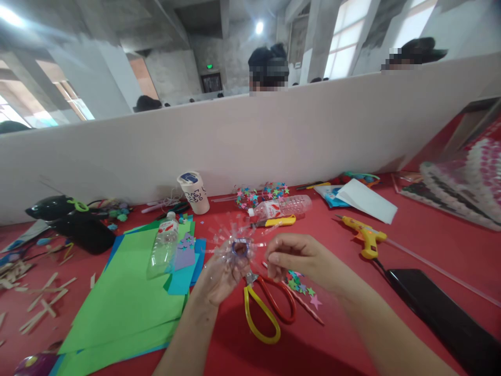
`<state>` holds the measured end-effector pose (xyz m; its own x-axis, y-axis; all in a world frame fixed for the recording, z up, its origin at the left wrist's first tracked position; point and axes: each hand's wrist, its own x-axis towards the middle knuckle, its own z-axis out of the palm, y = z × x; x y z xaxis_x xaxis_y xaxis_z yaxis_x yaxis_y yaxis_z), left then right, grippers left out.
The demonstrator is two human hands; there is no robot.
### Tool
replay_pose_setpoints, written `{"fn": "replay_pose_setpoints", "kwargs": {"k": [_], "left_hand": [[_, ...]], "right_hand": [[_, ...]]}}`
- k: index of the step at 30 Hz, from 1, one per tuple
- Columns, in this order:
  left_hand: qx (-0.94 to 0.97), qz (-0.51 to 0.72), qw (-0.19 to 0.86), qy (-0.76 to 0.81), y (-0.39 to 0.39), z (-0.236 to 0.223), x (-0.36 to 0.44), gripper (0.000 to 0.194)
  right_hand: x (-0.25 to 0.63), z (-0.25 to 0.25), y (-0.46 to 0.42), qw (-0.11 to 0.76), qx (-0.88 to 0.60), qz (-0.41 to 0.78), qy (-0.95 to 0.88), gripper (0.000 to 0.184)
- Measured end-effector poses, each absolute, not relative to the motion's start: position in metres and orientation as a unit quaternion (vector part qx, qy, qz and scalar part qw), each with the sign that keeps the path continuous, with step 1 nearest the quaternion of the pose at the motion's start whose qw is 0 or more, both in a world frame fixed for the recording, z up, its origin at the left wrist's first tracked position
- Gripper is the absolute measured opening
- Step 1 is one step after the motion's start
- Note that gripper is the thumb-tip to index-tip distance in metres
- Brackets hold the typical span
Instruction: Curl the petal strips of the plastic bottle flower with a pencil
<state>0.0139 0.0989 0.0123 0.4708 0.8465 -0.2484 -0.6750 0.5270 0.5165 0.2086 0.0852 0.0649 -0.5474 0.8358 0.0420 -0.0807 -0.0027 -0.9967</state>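
My left hand (225,271) grips a cut plastic bottle piece (239,248), whose clear strips fan out around a bluish-purple ring. Just to its right, my right hand (291,256) has its fingers curled together beside the strips; whatever is between them is too small to make out. Below both hands lie scissors (263,313) with one yellow and one red handle loop. Star-shaped sequins (301,284) and a thin pink stick (307,308) rest under my right hand. Beyond the hands are a yellow utility knife (279,221) and a clear plastic bottle (282,207) on its side.
Green paper sheets (129,292) lie at left, with another plastic bottle (164,243) on them. A paper cup (194,193) stands by the white partition (219,141). Wooden sticks (47,303) are scattered far left. At right are a yellow glue gun (364,235) and a black case (438,313).
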Motion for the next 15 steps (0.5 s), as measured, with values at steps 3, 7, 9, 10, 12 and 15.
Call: {"fn": "replay_pose_setpoints", "kwargs": {"k": [3, 7, 9, 10, 12, 15], "left_hand": [[0.190, 0.467, 0.830, 0.237, 0.0987, 0.0133, 0.0142, 0.019], [0.194, 0.468, 0.825, 0.251, 0.0982, 0.0146, 0.0139, 0.015], [0.186, 0.458, 0.831, 0.255, 0.0984, 0.0139, 0.0137, 0.015], [0.182, 0.455, 0.833, 0.256, 0.0987, 0.0131, 0.0136, 0.015], [0.180, 0.456, 0.833, 0.256, 0.0993, 0.0107, 0.0135, 0.015], [0.183, 0.471, 0.825, 0.252, 0.0998, 0.0078, 0.0136, 0.019]], "right_hand": [[0.2070, 0.0654, 0.0852, 0.375, -0.311, 0.634, -0.601, 0.014], [0.2054, 0.0664, 0.0833, 0.376, -0.306, 0.647, -0.589, 0.012], [0.2055, 0.0673, 0.0814, 0.371, -0.310, 0.655, -0.580, 0.011], [0.2057, 0.0678, 0.0804, 0.368, -0.313, 0.658, -0.577, 0.010], [0.2061, 0.0692, 0.0788, 0.360, -0.323, 0.661, -0.574, 0.012], [0.2059, 0.0711, 0.0775, 0.355, -0.329, 0.665, -0.570, 0.013]]}}
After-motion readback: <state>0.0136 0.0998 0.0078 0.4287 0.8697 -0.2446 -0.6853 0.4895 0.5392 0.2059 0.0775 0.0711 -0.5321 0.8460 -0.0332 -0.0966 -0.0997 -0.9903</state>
